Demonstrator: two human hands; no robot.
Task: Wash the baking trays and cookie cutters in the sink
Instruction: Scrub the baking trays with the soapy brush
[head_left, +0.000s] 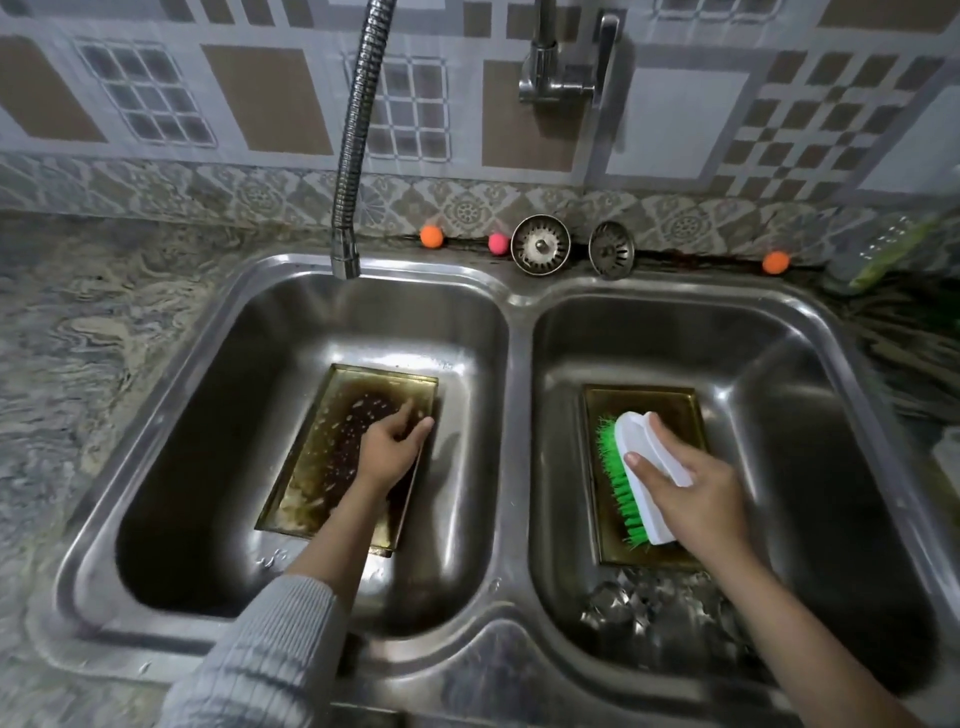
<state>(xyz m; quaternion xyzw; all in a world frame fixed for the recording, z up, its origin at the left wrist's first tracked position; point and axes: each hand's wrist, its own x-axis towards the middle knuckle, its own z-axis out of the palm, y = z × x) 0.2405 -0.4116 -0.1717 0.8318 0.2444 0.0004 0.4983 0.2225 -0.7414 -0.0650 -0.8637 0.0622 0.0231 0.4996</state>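
Left hand rests on the grimy tray in the left basin, fingers loosely curled, gripping nothing I can see. Right hand grips the green-bristled brush over the other tray.

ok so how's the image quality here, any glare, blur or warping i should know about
Head view: wide-angle warping bends the steel double sink's rim and the tiled wall; soft glare on the basin walls; the metal cookie cutters in the right basin are smeared and hard to make out; the left hand on the dark greasy tray and the right hand gripping the white green-bristled brush are reasonably sharp.
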